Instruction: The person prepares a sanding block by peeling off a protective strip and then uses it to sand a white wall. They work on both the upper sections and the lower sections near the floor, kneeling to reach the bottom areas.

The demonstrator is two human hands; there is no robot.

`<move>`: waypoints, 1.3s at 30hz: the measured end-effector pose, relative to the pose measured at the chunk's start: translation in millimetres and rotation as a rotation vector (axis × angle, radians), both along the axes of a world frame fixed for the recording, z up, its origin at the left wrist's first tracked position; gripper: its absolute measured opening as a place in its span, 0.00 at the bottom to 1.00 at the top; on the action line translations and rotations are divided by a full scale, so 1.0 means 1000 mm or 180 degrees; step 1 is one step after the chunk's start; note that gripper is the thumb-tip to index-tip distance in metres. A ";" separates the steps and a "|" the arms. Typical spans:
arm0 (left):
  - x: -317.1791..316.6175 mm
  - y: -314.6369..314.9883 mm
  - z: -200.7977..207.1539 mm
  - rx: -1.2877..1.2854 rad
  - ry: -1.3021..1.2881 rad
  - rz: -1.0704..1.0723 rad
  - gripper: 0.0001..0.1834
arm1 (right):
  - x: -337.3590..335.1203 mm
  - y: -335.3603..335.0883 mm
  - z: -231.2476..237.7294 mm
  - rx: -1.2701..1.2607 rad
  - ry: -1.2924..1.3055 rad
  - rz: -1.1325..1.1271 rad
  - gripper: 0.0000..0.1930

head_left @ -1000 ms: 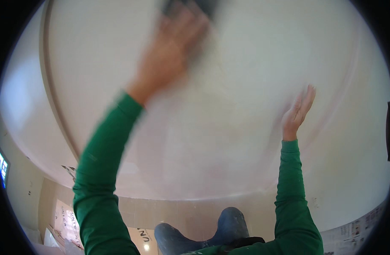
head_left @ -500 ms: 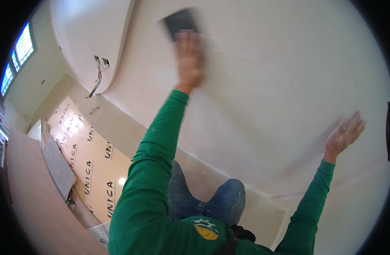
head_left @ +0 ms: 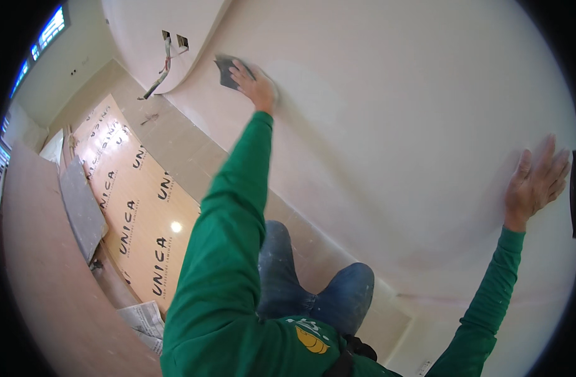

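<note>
My left hand (head_left: 254, 87) presses a dark sheet of sandpaper (head_left: 225, 71) against the pale plastered wall (head_left: 388, 125), low down near its left end. Its fingers lie over the sheet, and the sheet's left part sticks out past the fingertips. Farther right, my right hand (head_left: 537, 182) rests on the same wall, open, with its fingers spread and nothing in it. Both arms are stretched out in green sleeves.
Printed tan boards (head_left: 137, 207) lie on the floor at left, with a grey panel (head_left: 83, 207) and newspaper (head_left: 143, 322) beside them. Loose wires (head_left: 165, 69) hang from holes in the curved wall section. A dark object (head_left: 575, 195) stands at the far right edge.
My left hand has swept the sandpaper down and left along the wall. My right hand sits farther right and higher, with its fingers more spread. The view has shifted slightly.
</note>
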State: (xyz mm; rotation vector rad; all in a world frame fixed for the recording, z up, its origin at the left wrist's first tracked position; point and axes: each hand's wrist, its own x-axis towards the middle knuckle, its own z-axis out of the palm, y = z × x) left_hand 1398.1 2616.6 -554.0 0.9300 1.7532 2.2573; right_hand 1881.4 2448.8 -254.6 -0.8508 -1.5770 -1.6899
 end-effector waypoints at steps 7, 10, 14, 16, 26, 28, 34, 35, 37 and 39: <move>0.135 -0.038 -0.046 0.0342 0.1162 -0.0078 0.40 | -0.012 0.009 0.005 -0.0034 -0.0302 -0.0115 0.31; -0.031 0.014 -0.022 0.0440 0.1095 0.0366 0.36 | -0.029 0.010 0.002 -0.0009 -0.0188 -0.0092 0.31; 0.032 0.002 0.014 0.0259 0.0685 0.0278 0.36 | -0.036 0.014 0.001 -0.0009 -0.0291 -0.0029 0.31; 0.179 -0.058 0.008 0.0318 0.1271 -0.0176 0.40 | -0.040 0.014 -0.001 -0.0034 -0.0367 -0.0035 0.31; 0.000 0.002 0.031 0.0255 0.0648 0.0313 0.35 | -0.032 0.016 -0.001 -0.0049 -0.0372 0.0065 0.30; 0.113 -0.032 0.008 0.0305 0.0999 0.0349 0.38 | -0.035 0.019 0.000 -0.0006 -0.0397 0.0073 0.30; 0.065 -0.019 -0.078 0.0265 0.0969 0.0176 0.41 | -0.031 0.015 0.006 0.0017 -0.0479 0.0097 0.29; 0.032 -0.011 -0.062 0.0129 0.0405 0.0041 0.39 | -0.030 0.016 0.003 0.0030 -0.0486 0.0130 0.28; 0.030 -0.013 -0.045 0.0058 0.0132 0.0012 0.37 | -0.033 0.020 0.000 0.0056 -0.0463 0.0170 0.28; 0.112 -0.036 -0.062 0.0184 0.0672 0.0185 0.38 | -0.038 0.022 0.002 0.0041 -0.0452 0.0169 0.28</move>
